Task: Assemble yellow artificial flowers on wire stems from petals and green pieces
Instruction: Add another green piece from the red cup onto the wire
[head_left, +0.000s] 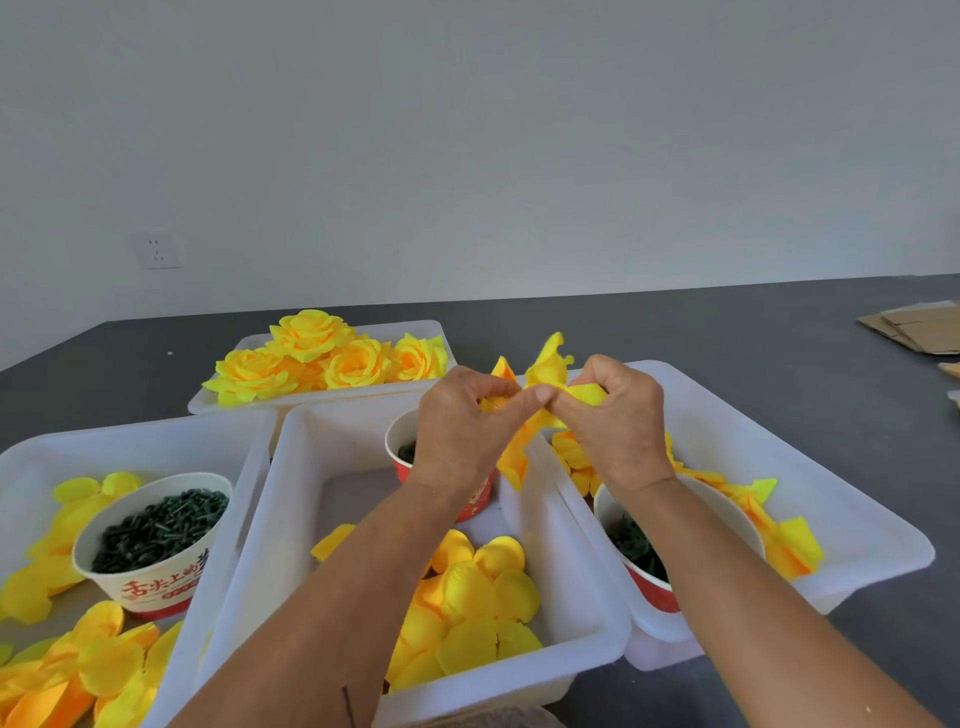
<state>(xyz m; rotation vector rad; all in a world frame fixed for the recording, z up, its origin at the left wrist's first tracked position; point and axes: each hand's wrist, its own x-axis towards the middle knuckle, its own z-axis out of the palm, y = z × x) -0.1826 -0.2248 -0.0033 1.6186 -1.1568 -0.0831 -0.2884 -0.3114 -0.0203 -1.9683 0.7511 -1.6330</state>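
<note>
A dark grey surface (727, 332) stands against a plain pale wall with a socket (156, 250). On it sit white trays (291, 519) of loose yellow petals (467, 587), paper bowls of dark green pieces (161, 527), and a far tray of finished yellow flowers (311, 353). Above the middle tray, the left hand (457, 421) and right hand (613, 421) each have a grip pinched on a half-made flower (545, 369). Its stem is hidden. Flat cardboard (919, 327) is cut off at right.
</note>
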